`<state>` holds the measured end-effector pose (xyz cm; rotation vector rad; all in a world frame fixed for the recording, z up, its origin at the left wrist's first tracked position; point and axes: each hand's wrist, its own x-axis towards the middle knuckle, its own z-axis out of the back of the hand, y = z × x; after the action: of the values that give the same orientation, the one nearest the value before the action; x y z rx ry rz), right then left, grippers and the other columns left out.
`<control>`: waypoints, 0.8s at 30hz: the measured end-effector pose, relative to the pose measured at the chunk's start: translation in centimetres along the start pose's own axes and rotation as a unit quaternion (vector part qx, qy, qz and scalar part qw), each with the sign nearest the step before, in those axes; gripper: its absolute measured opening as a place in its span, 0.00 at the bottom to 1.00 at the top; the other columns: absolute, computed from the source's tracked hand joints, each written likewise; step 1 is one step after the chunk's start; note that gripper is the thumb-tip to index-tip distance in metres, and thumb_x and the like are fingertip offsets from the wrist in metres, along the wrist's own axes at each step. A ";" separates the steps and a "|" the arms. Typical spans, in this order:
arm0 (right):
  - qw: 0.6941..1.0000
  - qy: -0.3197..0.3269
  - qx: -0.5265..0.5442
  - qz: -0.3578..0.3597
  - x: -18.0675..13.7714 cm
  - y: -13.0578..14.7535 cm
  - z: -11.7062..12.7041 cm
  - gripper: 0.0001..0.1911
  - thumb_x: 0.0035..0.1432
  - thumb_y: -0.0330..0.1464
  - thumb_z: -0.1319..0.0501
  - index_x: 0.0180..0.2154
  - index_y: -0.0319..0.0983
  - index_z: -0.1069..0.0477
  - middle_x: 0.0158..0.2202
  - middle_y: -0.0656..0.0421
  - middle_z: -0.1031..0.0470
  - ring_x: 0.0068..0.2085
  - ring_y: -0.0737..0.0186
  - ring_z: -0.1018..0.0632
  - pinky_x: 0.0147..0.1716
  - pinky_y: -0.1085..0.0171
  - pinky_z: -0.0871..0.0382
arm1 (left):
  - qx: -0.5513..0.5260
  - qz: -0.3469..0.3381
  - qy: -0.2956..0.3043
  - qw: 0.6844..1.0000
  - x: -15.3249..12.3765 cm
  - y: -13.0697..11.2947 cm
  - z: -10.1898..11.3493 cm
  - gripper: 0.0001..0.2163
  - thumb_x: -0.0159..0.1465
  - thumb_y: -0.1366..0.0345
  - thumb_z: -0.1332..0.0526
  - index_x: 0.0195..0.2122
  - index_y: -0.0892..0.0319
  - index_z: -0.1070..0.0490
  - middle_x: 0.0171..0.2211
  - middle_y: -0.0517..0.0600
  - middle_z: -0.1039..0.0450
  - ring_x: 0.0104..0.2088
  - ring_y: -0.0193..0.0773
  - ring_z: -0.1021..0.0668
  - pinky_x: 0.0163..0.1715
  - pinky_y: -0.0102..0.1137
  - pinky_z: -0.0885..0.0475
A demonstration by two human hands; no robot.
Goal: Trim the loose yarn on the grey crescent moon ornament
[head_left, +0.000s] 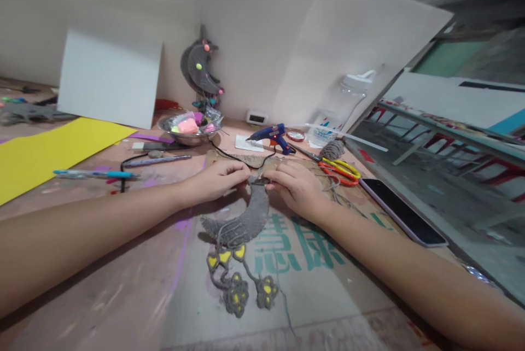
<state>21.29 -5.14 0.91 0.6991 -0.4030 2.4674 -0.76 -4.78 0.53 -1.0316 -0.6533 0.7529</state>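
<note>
A grey crescent moon ornament (pixel 256 211), wrapped in yarn, lies on a cardboard sheet (pixel 311 307) printed with green characters. From its lower curve hang grey yarn strands with yellow hearts (pixel 225 256) and two grey yarn flowers (pixel 267 291) with yellow petals. My left hand (pixel 223 179) is closed in a pinch at the left of the moon's upper tip; what its fingertips hold is hidden. On the other side, my right hand (pixel 295 184) pinches the upper tip, where a small dark grey piece shows between the hands.
Behind the hands lie a blue glue gun (pixel 270 133) and a metal bowl (pixel 184 136) of colourful clay. Scissors (pixel 340 170), grey yarn (pixel 332 150), a phone (pixel 404 211) and a clear bottle (pixel 336 113) are at right. Pens (pixel 96 174) and yellow sheet (pixel 61 154) lie left.
</note>
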 end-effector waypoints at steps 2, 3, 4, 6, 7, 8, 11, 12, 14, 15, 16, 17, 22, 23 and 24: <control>1.000 0.002 0.011 -0.014 -0.2 0.0 -0.1 0.14 0.64 0.36 0.49 0.40 0.36 0.29 0.30 0.55 0.28 0.33 0.61 0.30 0.33 0.64 0.38 | -0.010 0.009 0.002 1.000 0.1 0.0 0.0 0.14 0.64 0.58 0.49 0.27 0.60 0.34 0.24 0.46 0.29 0.23 0.30 0.31 0.23 0.24 0.37; 1.000 0.003 0.019 -0.024 -0.3 0.0 -0.1 0.14 0.63 0.37 0.49 0.40 0.35 0.29 0.31 0.54 0.28 0.34 0.60 0.30 0.34 0.63 0.38 | -0.023 0.016 0.002 1.000 0.1 0.0 -0.1 0.14 0.64 0.57 0.49 0.27 0.60 0.34 0.24 0.46 0.29 0.23 0.30 0.31 0.22 0.23 0.38; 0.999 0.003 0.028 -0.036 -0.4 0.0 -0.1 0.15 0.63 0.37 0.49 0.41 0.35 0.30 0.32 0.53 0.28 0.35 0.59 0.30 0.35 0.63 0.37 | -0.036 0.022 0.000 0.999 0.1 0.1 -0.2 0.14 0.64 0.58 0.49 0.27 0.60 0.33 0.24 0.47 0.29 0.23 0.30 0.31 0.22 0.23 0.38; 0.997 -0.002 0.048 -0.062 -0.6 0.0 -0.1 0.16 0.64 0.38 0.50 0.43 0.36 0.31 0.35 0.52 0.27 0.36 0.58 0.29 0.37 0.62 0.37 | -0.057 0.030 -0.013 0.998 0.1 0.2 -0.3 0.13 0.63 0.58 0.48 0.27 0.60 0.33 0.24 0.47 0.29 0.23 0.30 0.30 0.22 0.23 0.37; 0.996 -0.005 0.056 -0.073 -0.7 -0.1 -0.1 0.16 0.64 0.38 0.51 0.44 0.36 0.32 0.35 0.52 0.27 0.37 0.58 0.29 0.37 0.61 0.36 | -0.064 0.035 -0.021 0.997 0.1 0.2 -0.4 0.13 0.63 0.58 0.48 0.27 0.60 0.33 0.24 0.47 0.29 0.23 0.30 0.30 0.22 0.23 0.37; 0.995 -0.008 0.062 -0.083 -0.7 -0.1 -0.1 0.15 0.64 0.38 0.51 0.44 0.36 0.32 0.35 0.52 0.27 0.37 0.58 0.29 0.38 0.61 0.36 | -0.069 0.039 -0.029 0.996 0.2 0.3 -0.4 0.13 0.63 0.58 0.47 0.27 0.60 0.33 0.24 0.46 0.29 0.23 0.30 0.30 0.22 0.23 0.37; 0.994 -0.005 0.068 -0.090 -0.7 -0.3 -0.1 0.15 0.64 0.37 0.50 0.45 0.36 0.32 0.36 0.52 0.27 0.38 0.58 0.29 0.39 0.60 0.36 | -0.087 0.044 -0.038 0.995 0.2 0.4 -0.5 0.13 0.62 0.57 0.47 0.27 0.60 0.34 0.23 0.47 0.28 0.23 0.31 0.30 0.22 0.23 0.37; 0.994 0.001 0.066 -0.086 -0.6 -0.3 -0.1 0.15 0.64 0.37 0.50 0.45 0.36 0.31 0.36 0.52 0.27 0.38 0.58 0.29 0.39 0.60 0.36 | -0.093 0.044 -0.039 0.994 0.2 0.5 -0.5 0.13 0.62 0.57 0.47 0.27 0.60 0.34 0.23 0.47 0.28 0.24 0.31 0.29 0.23 0.23 0.36; 0.995 0.012 0.059 -0.075 -0.5 -0.4 -0.2 0.15 0.63 0.37 0.49 0.44 0.36 0.31 0.36 0.52 0.27 0.38 0.58 0.29 0.39 0.60 0.36 | -0.099 0.046 -0.040 0.993 0.2 0.5 -0.5 0.12 0.62 0.57 0.47 0.27 0.60 0.34 0.24 0.48 0.27 0.25 0.32 0.29 0.24 0.24 0.35; 0.996 0.015 0.053 -0.070 -0.5 -0.4 -0.2 0.14 0.63 0.37 0.49 0.43 0.36 0.30 0.36 0.52 0.27 0.38 0.58 0.29 0.39 0.61 0.37 | -0.097 0.047 -0.041 0.993 0.2 0.6 -0.5 0.12 0.62 0.57 0.47 0.27 0.60 0.34 0.24 0.48 0.27 0.25 0.32 0.28 0.24 0.24 0.35; 0.997 0.018 0.047 -0.066 -0.5 -0.4 -0.2 0.14 0.63 0.37 0.49 0.43 0.36 0.30 0.36 0.52 0.27 0.37 0.58 0.30 0.38 0.61 0.37 | -0.095 0.048 -0.041 0.993 0.2 0.6 -0.5 0.13 0.62 0.57 0.47 0.26 0.60 0.35 0.24 0.48 0.27 0.25 0.32 0.28 0.24 0.24 0.35; 0.997 0.018 0.040 -0.062 -0.5 -0.4 -0.2 0.14 0.63 0.37 0.48 0.43 0.36 0.30 0.35 0.52 0.27 0.37 0.58 0.30 0.37 0.61 0.37 | -0.093 0.047 -0.042 0.994 0.2 0.6 -0.5 0.13 0.62 0.57 0.47 0.26 0.60 0.35 0.24 0.48 0.27 0.25 0.32 0.28 0.25 0.24 0.35; 0.998 0.015 0.020 -0.051 -0.5 -0.5 -0.3 0.14 0.63 0.36 0.48 0.42 0.36 0.29 0.34 0.53 0.28 0.36 0.59 0.31 0.36 0.62 0.38 | -0.104 0.045 -0.042 0.993 0.2 0.6 -0.5 0.12 0.62 0.58 0.46 0.26 0.59 0.34 0.24 0.47 0.28 0.27 0.32 0.27 0.29 0.25 0.32; 0.998 0.015 0.018 -0.050 -0.5 -0.5 -0.3 0.14 0.63 0.36 0.48 0.42 0.36 0.29 0.33 0.53 0.28 0.36 0.59 0.31 0.36 0.62 0.38 | -0.106 0.046 -0.042 0.992 0.2 0.6 -0.5 0.11 0.61 0.59 0.46 0.26 0.59 0.34 0.24 0.47 0.28 0.27 0.33 0.27 0.29 0.26 0.32; 0.998 0.016 0.017 -0.050 -0.5 -0.5 -0.3 0.13 0.63 0.36 0.48 0.42 0.36 0.29 0.33 0.54 0.28 0.35 0.59 0.31 0.36 0.62 0.38 | -0.108 0.047 -0.042 0.992 0.1 0.5 -0.5 0.11 0.61 0.59 0.45 0.26 0.59 0.34 0.23 0.47 0.28 0.27 0.33 0.27 0.29 0.26 0.32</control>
<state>21.83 -4.80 0.50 0.6776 -0.3065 2.3919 -0.41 -4.77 -0.09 -1.2404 -0.7758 0.8230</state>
